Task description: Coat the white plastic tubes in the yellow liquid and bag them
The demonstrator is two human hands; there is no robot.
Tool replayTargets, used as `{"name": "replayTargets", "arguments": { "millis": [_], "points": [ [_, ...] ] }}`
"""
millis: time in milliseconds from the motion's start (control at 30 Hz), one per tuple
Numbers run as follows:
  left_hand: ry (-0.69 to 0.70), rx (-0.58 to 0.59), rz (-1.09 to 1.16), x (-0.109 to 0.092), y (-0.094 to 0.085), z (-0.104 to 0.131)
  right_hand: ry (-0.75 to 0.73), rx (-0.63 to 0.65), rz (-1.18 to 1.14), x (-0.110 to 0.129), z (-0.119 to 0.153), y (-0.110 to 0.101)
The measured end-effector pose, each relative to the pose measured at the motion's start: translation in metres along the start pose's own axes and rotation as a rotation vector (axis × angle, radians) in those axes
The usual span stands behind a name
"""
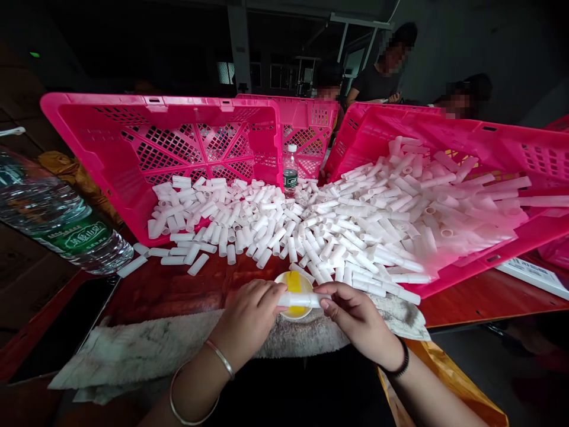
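Over the surface [173, 290], a tube [300, 300] pinched by left hand [251, 317] and right hand [362, 320] could, if loosened, be dropped into the six-o'clock bowl [307, 285].

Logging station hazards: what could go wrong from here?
Slip: the white tube, held by left hand and right hand, crosses the small dish in view; a slip might drop it there.
Slide: loose tubes spill from the right pink crate; a bump could send more down.
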State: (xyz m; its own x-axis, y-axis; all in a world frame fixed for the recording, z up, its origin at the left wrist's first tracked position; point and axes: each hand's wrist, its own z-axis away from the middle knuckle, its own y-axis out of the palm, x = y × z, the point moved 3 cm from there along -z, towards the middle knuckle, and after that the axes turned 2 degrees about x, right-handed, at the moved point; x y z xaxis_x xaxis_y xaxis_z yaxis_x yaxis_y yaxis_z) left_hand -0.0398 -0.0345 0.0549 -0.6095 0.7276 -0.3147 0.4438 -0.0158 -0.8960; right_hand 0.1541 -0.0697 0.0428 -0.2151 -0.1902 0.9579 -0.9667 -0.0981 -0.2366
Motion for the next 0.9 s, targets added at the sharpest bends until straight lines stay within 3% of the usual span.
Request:
{"name": "replayTargets", "arguments": {
  "millis": [100,200,300,433,500,567,633,667,733,800,833,900],
  "points": [
    [-0.004,0.048,-0.074,-0.009,0.001,0.002,0.018,0.041,0.130,0.012,-0.001,-0.001],
    [-0.082,0.107,0.131,-0.018,0.001,0.003,-0.029,0.038,0.276,0.021,-0.002,-0.003],
    [-0.278,0.233,0.647,-0.028,0.004,0.003,-0.166,0.099,0.355,0.032,-0.002,-0.004],
    [-0.636,0.640,1.583,-0.051,0.018,0.006,-0.415,0.158,0.439,0.047,-0.004,-0.005],
    [-0.726,0.690,1.725,-0.060,0.022,0.006,-0.420,0.157,0.455,0.050,-0.006,-0.002],
    [-0.686,0.489,1.511,-0.061,0.024,0.005,-0.304,0.118,0.485,0.050,-0.005,0.003],
    [-0.538,0.220,1.105,-0.063,0.021,0.004,-0.157,0.046,0.534,0.048,0.000,0.007],
    [-0.445,0.153,0.938,-0.067,0.020,0.005,-0.106,0.012,0.556,0.047,0.004,0.007],
    [-0.274,0.193,0.773,-0.073,0.021,0.009,-0.049,-0.030,0.569,0.046,0.018,0.000],
    [-0.147,0.299,0.698,-0.065,0.021,0.016,-0.006,-0.102,0.571,0.041,0.038,-0.023],
    [-0.126,0.297,0.616,-0.053,0.017,0.019,0.025,-0.157,0.593,0.036,0.049,-0.040],
    [-0.187,0.164,0.336,-0.008,0.003,0.023,0.074,-0.291,0.705,0.022,0.075,-0.080]
  ]
}}
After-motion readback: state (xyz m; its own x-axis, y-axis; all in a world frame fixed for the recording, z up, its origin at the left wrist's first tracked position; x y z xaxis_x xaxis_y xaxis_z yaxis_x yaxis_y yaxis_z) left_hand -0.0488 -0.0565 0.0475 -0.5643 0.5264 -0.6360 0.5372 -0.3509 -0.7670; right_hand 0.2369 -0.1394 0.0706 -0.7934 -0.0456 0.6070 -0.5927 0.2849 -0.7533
